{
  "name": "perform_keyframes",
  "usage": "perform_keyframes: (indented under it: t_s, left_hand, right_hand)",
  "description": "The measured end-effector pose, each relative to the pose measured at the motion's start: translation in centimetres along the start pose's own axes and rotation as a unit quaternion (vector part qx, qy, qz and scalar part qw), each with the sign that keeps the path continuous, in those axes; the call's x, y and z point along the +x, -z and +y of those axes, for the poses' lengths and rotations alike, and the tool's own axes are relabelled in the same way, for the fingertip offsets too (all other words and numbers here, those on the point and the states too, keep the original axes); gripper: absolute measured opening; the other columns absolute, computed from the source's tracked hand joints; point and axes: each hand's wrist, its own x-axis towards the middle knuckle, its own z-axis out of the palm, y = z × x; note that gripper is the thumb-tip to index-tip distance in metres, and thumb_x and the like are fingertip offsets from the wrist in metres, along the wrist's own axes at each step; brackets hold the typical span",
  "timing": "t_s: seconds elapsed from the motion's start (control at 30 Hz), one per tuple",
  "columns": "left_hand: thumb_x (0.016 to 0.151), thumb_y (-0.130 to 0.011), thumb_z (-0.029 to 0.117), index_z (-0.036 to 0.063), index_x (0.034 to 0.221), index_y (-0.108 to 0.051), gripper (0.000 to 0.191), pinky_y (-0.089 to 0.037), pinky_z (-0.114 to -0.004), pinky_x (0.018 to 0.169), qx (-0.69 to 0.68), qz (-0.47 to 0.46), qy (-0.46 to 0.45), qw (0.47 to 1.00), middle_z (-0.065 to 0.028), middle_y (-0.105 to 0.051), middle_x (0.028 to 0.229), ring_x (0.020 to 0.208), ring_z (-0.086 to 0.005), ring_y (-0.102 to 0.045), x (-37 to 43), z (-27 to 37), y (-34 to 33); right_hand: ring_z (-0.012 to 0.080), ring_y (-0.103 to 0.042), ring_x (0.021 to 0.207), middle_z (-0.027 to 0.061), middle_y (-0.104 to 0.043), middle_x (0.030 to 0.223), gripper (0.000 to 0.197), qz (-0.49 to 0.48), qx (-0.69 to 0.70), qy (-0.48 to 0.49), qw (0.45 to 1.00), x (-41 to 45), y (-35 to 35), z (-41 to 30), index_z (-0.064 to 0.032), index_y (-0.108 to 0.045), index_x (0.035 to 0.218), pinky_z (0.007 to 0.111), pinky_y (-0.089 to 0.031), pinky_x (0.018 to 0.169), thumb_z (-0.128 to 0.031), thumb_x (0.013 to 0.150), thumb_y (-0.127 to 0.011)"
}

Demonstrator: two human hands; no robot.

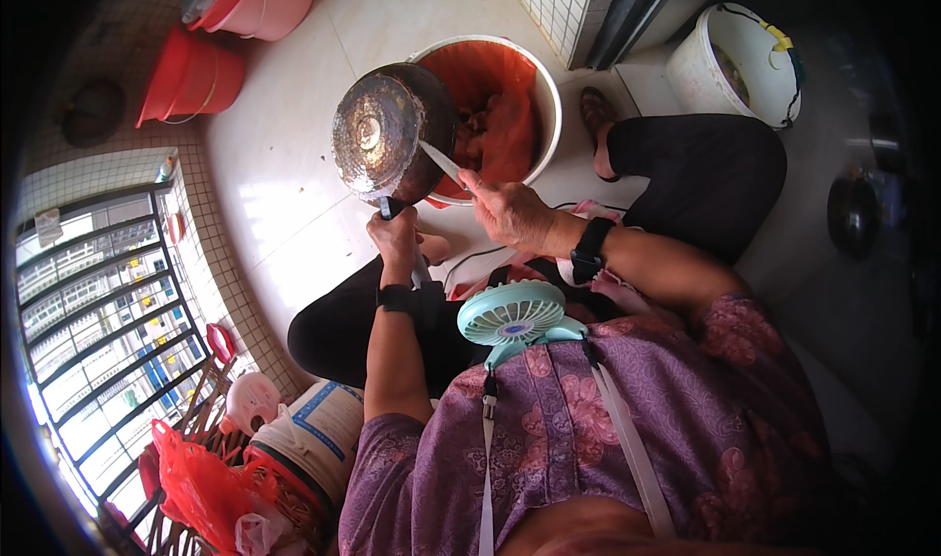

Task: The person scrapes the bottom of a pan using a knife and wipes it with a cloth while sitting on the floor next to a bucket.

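My left hand (395,236) grips the handle of a pan (371,133). Its scorched, flaking underside faces up towards me, tilted over the left rim of a white bucket (553,108). A red plastic bag (478,64) lines that bucket, with scraps inside that I cannot make out. In my right hand (514,214) is a knife (442,163), the forefinger laid along its blade. The knife's tip meets the edge of the pan's base, or lies just over it. The pan's inside is hidden.
A white bucket (687,71) stands at upper right, red buckets (195,78) at upper left. A mint-green fan (511,317) hangs at my chest. At lower left are a white tub (323,424) and a red plastic bag (195,482), near a barred window (110,291). A cord (470,256) crosses the floor.
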Motion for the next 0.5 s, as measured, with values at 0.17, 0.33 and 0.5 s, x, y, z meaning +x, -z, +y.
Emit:
perform_keyframes:
  t_s: [0.17, 0.33, 0.5]
  left_hand:
    - [0.065, -0.059, 0.012, -0.0071, 0.066, -0.051, 0.021, -0.039, -0.029, 0.036, -0.009, -0.001, -0.012, 1.0, -0.0094, -0.051, 0.05, 0.037, -0.0161, -0.049, -0.1, 0.2, 0.0]
    - [0.065, -0.059, 0.012, -0.0075, 0.064, -0.052, 0.021, -0.039, -0.029, 0.036, -0.02, 0.012, -0.02, 1.0, -0.0096, -0.051, 0.049, 0.036, -0.0163, -0.049, 0.0, 0.0, 0.0]
    - [0.065, -0.059, 0.012, -0.0089, 0.062, -0.052, 0.022, -0.039, -0.03, 0.036, -0.009, 0.006, -0.014, 1.0, -0.0103, -0.051, 0.047, 0.036, -0.017, -0.049, 0.3, -0.5, 0.1]
  right_hand:
    - [0.0308, -0.06, 0.056, 0.0218, -0.06, 0.08, 0.047, 0.035, -0.03, 0.006, 0.999, 0.3, -2.0, 1.2, 0.0113, -0.036, 0.12, 0.038, -0.049, 0.052, -0.007, 0.08, -0.05]
    - [0.0348, -0.059, 0.06, 0.024, -0.059, 0.079, 0.045, 0.023, 0.001, -0.068, 0.997, 1.6, -2.1, 0.5, 0.0087, -0.035, 0.12, 0.04, -0.048, 0.055, -0.006, 0.08, -0.05]
    - [0.0373, -0.059, 0.063, 0.0238, -0.059, 0.076, 0.044, 0.094, 0.074, -0.082, 0.989, 2.5, -1.7, 1.0, 0.0058, -0.035, 0.122, 0.043, -0.047, 0.055, -0.005, 0.081, -0.048]
